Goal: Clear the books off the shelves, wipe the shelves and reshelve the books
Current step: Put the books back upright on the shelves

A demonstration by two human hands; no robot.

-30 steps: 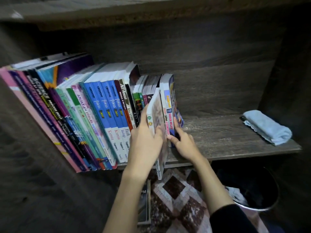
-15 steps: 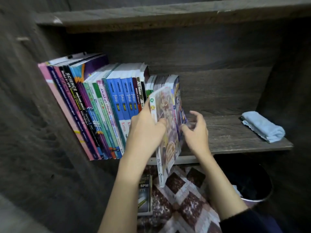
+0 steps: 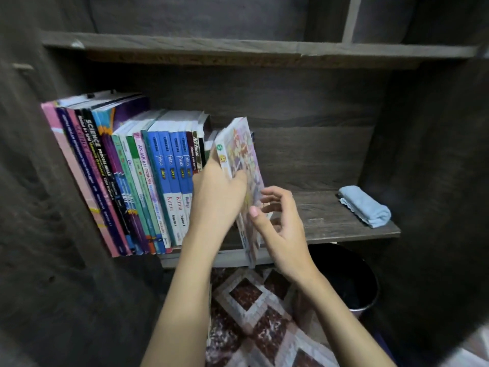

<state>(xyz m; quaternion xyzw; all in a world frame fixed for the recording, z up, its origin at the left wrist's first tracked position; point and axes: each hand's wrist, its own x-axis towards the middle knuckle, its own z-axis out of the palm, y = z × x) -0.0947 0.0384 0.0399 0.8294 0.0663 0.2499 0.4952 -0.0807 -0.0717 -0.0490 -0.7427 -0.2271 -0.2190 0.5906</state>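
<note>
A row of books [image 3: 148,178] leans left on the dark wooden shelf [image 3: 325,221], filling its left half. My left hand [image 3: 219,197] grips a thin colourful comic book [image 3: 243,165] at the right end of the row, thumb across its cover; the book stands tilted with its lower edge past the shelf's front. My right hand [image 3: 280,223] is just right of that book with fingers loosely curled, fingertips at its cover edge; whether it holds the book I cannot tell. A folded light-blue cloth [image 3: 365,205] lies on the shelf's right end.
An upper shelf board [image 3: 238,49] runs overhead. Below the shelf a dark round bin [image 3: 349,279] stands at the right, on a patterned floor mat [image 3: 254,313]. Dark cabinet walls close in on both sides.
The camera has tilted up and drawn back. My left hand has lifted the comic book more upright against the row, and my right hand has come off the shelf to the book's right side.
</note>
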